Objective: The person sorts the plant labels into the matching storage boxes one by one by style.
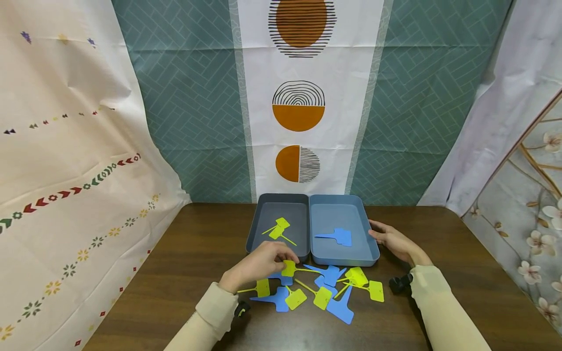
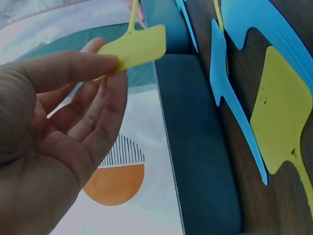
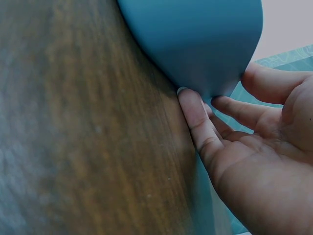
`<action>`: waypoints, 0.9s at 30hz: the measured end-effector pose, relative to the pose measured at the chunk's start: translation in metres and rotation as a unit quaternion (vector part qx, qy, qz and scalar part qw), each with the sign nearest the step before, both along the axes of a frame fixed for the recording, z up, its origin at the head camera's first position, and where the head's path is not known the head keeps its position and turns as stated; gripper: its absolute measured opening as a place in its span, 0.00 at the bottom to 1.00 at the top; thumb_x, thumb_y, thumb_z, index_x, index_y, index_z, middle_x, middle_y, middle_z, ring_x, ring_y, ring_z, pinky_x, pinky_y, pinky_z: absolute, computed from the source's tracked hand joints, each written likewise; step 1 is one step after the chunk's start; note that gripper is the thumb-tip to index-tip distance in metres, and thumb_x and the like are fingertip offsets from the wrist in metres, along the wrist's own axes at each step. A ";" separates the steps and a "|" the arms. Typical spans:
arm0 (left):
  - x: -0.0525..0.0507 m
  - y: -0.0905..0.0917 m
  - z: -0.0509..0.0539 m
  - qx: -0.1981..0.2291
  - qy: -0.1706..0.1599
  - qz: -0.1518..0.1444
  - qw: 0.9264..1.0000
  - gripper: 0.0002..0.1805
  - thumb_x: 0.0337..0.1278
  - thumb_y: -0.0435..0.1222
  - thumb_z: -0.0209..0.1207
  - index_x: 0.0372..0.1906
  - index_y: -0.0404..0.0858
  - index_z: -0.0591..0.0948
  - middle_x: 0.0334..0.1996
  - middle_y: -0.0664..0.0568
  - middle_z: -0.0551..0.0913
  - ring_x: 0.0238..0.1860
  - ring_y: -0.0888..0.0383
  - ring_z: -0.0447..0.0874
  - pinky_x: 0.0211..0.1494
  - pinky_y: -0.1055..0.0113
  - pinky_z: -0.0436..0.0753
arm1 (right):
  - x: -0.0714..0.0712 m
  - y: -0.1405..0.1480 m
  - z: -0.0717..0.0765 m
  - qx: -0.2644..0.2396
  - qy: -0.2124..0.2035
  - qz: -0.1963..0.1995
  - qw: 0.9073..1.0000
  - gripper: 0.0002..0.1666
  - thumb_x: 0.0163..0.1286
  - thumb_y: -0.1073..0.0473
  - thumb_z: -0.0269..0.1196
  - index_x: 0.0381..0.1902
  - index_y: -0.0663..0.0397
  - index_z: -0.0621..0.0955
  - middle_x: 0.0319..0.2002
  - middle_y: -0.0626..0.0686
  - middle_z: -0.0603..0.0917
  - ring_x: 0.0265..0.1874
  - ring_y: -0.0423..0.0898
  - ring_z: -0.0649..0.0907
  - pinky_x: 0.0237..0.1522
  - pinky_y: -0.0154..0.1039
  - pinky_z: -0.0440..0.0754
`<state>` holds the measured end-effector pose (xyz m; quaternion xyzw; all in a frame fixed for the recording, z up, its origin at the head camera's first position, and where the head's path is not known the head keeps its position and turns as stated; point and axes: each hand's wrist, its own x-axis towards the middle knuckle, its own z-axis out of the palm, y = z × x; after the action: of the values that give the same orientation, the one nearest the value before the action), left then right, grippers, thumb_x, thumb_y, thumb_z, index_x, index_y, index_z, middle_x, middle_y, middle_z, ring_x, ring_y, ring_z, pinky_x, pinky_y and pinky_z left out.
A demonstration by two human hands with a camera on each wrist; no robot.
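Observation:
Between thumb and fingers my left hand (image 1: 263, 263) pinches a yellow T-shaped plant label (image 1: 288, 268) by its flat head, just in front of the dark grey tray (image 1: 251, 240). The left wrist view shows this yellow label (image 2: 142, 48) with its thin stem pointing up. My right hand (image 1: 395, 242) is at the right side of the blue tray (image 1: 344, 261), its thumb and fingertips touching the outer wall. Two yellow labels (image 1: 276, 232) lie in the grey tray. Blue labels (image 1: 343, 237), partly overlapping, lie in the blue tray.
Several loose yellow labels (image 1: 322, 298) and blue labels (image 1: 341, 308) lie mixed and overlapping on the brown wooden table (image 1: 184, 278), in front of the trays. The trays stand side by side near a hanging patterned cloth (image 1: 197, 122) at the back.

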<state>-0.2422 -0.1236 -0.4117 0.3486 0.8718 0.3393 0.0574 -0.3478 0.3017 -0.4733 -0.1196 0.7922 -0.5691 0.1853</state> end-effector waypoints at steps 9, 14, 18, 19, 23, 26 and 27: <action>-0.001 -0.003 0.006 0.040 0.039 0.031 0.998 0.15 0.68 0.24 0.60 0.50 0.41 0.90 0.49 0.57 0.89 0.47 0.60 0.82 0.49 0.66 0.84 | 0.001 0.000 0.000 0.001 -0.002 0.000 1.000 0.42 0.86 0.54 0.49 0.84 0.64 0.43 0.82 0.70 0.42 0.79 0.70 0.54 0.77 0.66 0.52; -0.002 -0.005 0.006 0.054 0.044 0.052 0.996 0.15 0.69 0.24 0.60 0.52 0.42 0.90 0.50 0.58 0.88 0.48 0.59 0.82 0.50 0.65 0.84 | 0.001 0.000 0.000 0.001 0.000 0.001 1.000 0.42 0.86 0.54 0.49 0.84 0.64 0.43 0.82 0.70 0.43 0.79 0.70 0.54 0.77 0.67 0.52; -0.004 -0.006 0.006 0.070 0.049 0.075 0.993 0.16 0.69 0.24 0.61 0.51 0.46 0.90 0.46 0.60 0.85 0.45 0.60 0.80 0.47 0.65 0.84 | 0.001 0.000 -0.001 0.000 0.003 0.004 1.000 0.42 0.86 0.54 0.49 0.84 0.64 0.43 0.82 0.70 0.43 0.79 0.69 0.55 0.77 0.66 0.53; -0.005 -0.006 0.006 0.074 0.051 0.080 0.993 0.16 0.69 0.24 0.62 0.50 0.47 0.90 0.45 0.60 0.84 0.44 0.60 0.79 0.46 0.65 0.84 | 0.001 0.001 -0.001 0.001 0.003 0.004 1.000 0.42 0.86 0.54 0.49 0.84 0.64 0.43 0.82 0.70 0.44 0.79 0.69 0.55 0.77 0.66 0.53; -0.006 -0.008 0.008 0.084 0.061 0.096 0.990 0.15 0.68 0.25 0.63 0.50 0.45 0.90 0.42 0.59 0.81 0.41 0.59 0.77 0.43 0.67 0.83 | 0.000 0.001 -0.001 0.002 0.003 0.003 1.000 0.42 0.86 0.54 0.49 0.84 0.64 0.43 0.82 0.70 0.44 0.79 0.69 0.55 0.77 0.66 0.53; -0.007 -0.011 0.010 0.092 0.063 0.103 0.988 0.14 0.68 0.25 0.63 0.51 0.42 0.90 0.42 0.58 0.81 0.40 0.58 0.77 0.41 0.67 0.83 | 0.000 0.000 -0.001 -0.001 0.002 0.002 1.000 0.42 0.86 0.54 0.49 0.84 0.64 0.43 0.82 0.70 0.44 0.79 0.69 0.55 0.77 0.66 0.53; -0.008 -0.012 0.010 0.096 0.064 0.102 0.988 0.14 0.68 0.24 0.63 0.51 0.40 0.90 0.42 0.57 0.81 0.40 0.58 0.78 0.40 0.67 0.83 | 0.000 0.000 -0.001 -0.002 0.001 0.002 1.000 0.41 0.87 0.54 0.49 0.84 0.64 0.43 0.82 0.70 0.44 0.79 0.69 0.54 0.77 0.66 0.53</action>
<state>-0.2501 -0.1360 -0.4018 0.2831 0.8681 0.4021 -0.0670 -0.3475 0.3014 -0.4741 -0.1219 0.7908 -0.5704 0.1854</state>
